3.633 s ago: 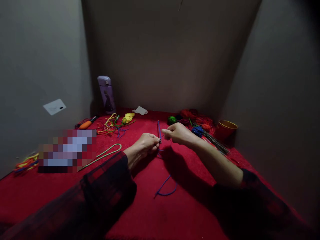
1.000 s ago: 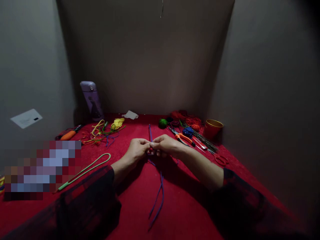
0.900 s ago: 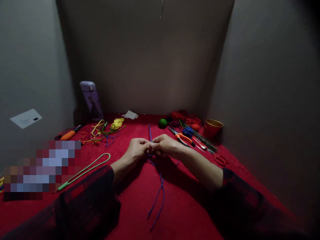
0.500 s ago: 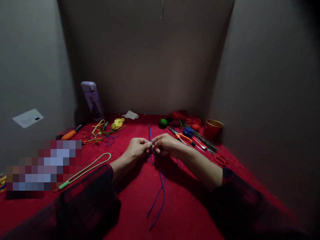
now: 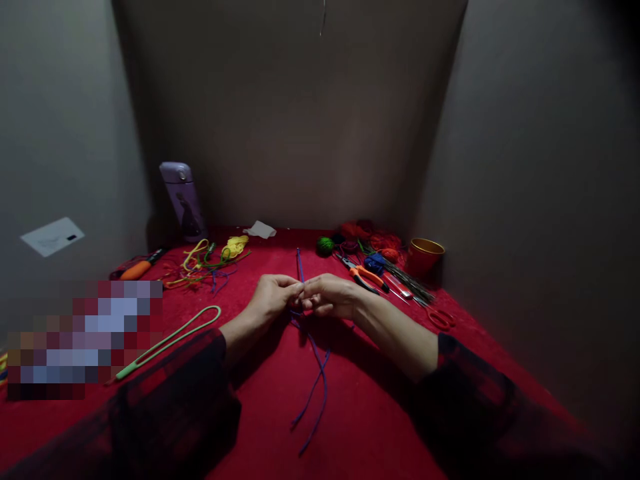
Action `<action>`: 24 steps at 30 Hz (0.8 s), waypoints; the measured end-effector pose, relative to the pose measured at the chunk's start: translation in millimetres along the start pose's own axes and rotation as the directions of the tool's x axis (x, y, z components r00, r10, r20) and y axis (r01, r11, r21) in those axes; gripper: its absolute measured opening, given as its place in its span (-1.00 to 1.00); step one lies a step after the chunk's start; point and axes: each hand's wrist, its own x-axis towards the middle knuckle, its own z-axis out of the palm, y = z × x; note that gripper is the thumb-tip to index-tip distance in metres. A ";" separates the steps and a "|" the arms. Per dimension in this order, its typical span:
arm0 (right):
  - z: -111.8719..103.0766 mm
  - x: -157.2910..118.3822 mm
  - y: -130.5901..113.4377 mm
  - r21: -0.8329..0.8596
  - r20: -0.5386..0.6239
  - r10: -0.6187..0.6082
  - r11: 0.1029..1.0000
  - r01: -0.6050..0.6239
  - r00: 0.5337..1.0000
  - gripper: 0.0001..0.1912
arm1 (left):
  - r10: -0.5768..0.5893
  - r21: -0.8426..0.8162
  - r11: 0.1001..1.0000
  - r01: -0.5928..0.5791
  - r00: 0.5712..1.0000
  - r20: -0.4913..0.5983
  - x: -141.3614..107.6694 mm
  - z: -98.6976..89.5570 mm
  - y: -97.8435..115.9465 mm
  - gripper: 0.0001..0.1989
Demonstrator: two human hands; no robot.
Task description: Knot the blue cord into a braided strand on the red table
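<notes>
My left hand (image 5: 277,295) and my right hand (image 5: 330,295) meet over the middle of the red table. Thumb and fingers of the left are pinched on a purple cord (image 5: 321,377). The right hand's fingers are bent around the same spot and touch the left fingertips; they close on the cord too, though the exact grip is partly hidden. Beyond the hands, a straight, thin purple-blue length (image 5: 299,262) points away from me. Below them, loose cord strands cross and trail toward me, ending in two tails.
Left: green looped cord (image 5: 167,343), orange-handled tool (image 5: 136,269), tangled threads (image 5: 197,263), yellow yarn (image 5: 235,247), purple bottle (image 5: 184,203). Right: orange pliers (image 5: 369,275), red scissors (image 5: 440,319), blue yarn (image 5: 375,263), green ball (image 5: 325,246), red cup (image 5: 425,257). A pixelated patch covers the left side.
My right hand's fingers have turned and closed in further over the cord beside my left fingertips. The trailing strands have shifted slightly left. My left hand stays nearly in place.
</notes>
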 end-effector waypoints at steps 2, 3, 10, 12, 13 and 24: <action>1.2 0.1 2.2 0.031 -0.001 -0.004 1.000 0.004 1.000 -0.89 | 0.000 -0.003 1.000 0.000 1.000 -0.002 0.4 0.0 0.5 -0.75; 1.4 0.5 3.4 0.042 -0.006 -0.009 0.999 0.009 1.000 -0.88 | -0.004 -0.007 1.000 0.004 1.000 -0.009 0.6 0.2 0.9 -0.75; -0.7 6.7 9.0 0.123 0.003 -0.042 0.992 0.041 0.999 -0.82 | -0.051 -0.029 0.998 0.051 0.999 0.005 -1.3 1.6 3.1 -0.74; -2.3 7.1 8.9 0.157 0.052 -0.052 0.987 0.044 0.997 -0.86 | -0.040 -0.025 0.999 0.039 0.999 -0.010 -1.7 0.6 3.3 -0.76; -3.5 6.7 8.5 0.175 0.083 -0.051 0.984 0.036 0.995 -0.88 | -0.032 -0.024 0.999 0.032 0.999 -0.013 -1.7 -0.1 3.3 -0.77; -9.1 1.8 6.4 0.120 0.206 -0.014 0.993 -0.011 0.979 -0.83 | -0.064 0.079 0.995 0.067 0.997 -0.042 -2.9 -1.2 6.3 -0.86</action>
